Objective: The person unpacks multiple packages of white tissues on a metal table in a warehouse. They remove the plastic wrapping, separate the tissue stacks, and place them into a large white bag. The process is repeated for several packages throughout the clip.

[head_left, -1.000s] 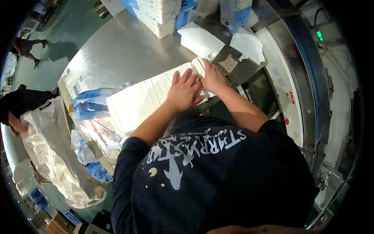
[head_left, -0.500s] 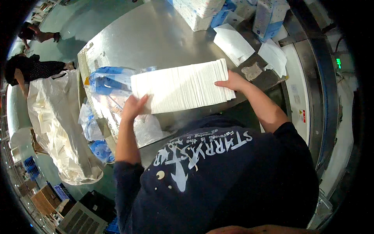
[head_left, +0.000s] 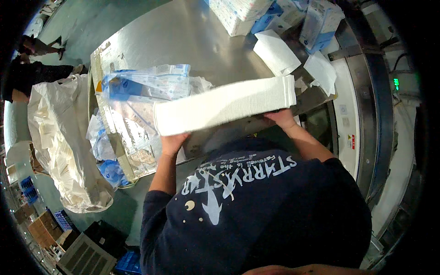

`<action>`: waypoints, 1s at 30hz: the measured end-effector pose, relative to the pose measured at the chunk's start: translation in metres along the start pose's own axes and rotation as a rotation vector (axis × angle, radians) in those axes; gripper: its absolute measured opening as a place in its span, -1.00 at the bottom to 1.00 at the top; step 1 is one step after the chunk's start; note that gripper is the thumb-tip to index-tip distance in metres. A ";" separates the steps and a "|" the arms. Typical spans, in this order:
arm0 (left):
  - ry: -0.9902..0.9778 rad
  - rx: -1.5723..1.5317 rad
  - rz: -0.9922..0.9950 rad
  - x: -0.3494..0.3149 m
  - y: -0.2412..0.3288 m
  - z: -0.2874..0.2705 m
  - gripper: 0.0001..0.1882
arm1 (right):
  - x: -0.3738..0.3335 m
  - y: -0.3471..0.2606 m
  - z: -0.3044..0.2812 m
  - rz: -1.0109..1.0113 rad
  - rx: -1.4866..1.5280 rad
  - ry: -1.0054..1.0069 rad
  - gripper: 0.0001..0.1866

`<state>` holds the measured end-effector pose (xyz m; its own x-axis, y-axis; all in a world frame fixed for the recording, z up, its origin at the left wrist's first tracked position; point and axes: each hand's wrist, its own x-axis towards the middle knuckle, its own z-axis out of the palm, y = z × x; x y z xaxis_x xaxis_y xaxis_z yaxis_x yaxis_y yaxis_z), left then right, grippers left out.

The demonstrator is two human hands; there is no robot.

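Note:
A long stack of folded white paper tissues (head_left: 224, 104) is held level above the near side of the metal table. Beneath its left end, my left hand (head_left: 175, 142) grips it from below, most of the fingers hidden by the paper. My right hand (head_left: 282, 118) supports the right end from underneath, its fingertips out of sight. Behind and left of the stack lies a crumpled clear-and-blue plastic wrapper (head_left: 146, 85). Two loose white sheets, one folded (head_left: 276, 52) and one near the table's right corner (head_left: 321, 71), rest beyond my right hand.
Blue-and-white tissue packs (head_left: 238, 16) stand at the far side of the metal table (head_left: 169, 41). A big white sack (head_left: 64, 146) of paper scraps is at left, beside other people. Blue-white plastic scraps (head_left: 112, 172) hang by the table's left edge. Machine framing (head_left: 366, 114) borders the right.
The stack has tilted so its long side faces up more smoothly, and its right end has moved right. Both hands have shifted from its ends to underneath. The wrapper behind shows more.

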<state>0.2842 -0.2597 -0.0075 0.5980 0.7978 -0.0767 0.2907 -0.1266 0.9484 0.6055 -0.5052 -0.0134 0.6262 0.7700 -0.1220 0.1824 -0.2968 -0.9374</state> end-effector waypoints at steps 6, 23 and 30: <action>0.152 -0.002 -0.047 -0.006 0.002 0.043 -0.36 | 0.024 -0.003 -0.003 -0.342 -0.434 0.005 -0.37; -0.323 -0.192 0.717 0.075 0.412 0.467 -0.55 | -0.048 -0.092 -0.555 -0.274 -0.061 0.887 -0.32; -0.747 0.419 0.665 0.091 0.469 0.683 0.00 | -0.122 0.053 -0.713 0.199 0.087 0.964 -0.36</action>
<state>0.9849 -0.6487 0.2206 0.9926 -0.0480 0.1116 -0.1128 -0.7056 0.6995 1.0792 -1.0172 0.1845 0.9959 -0.0902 0.0021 -0.0250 -0.2986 -0.9540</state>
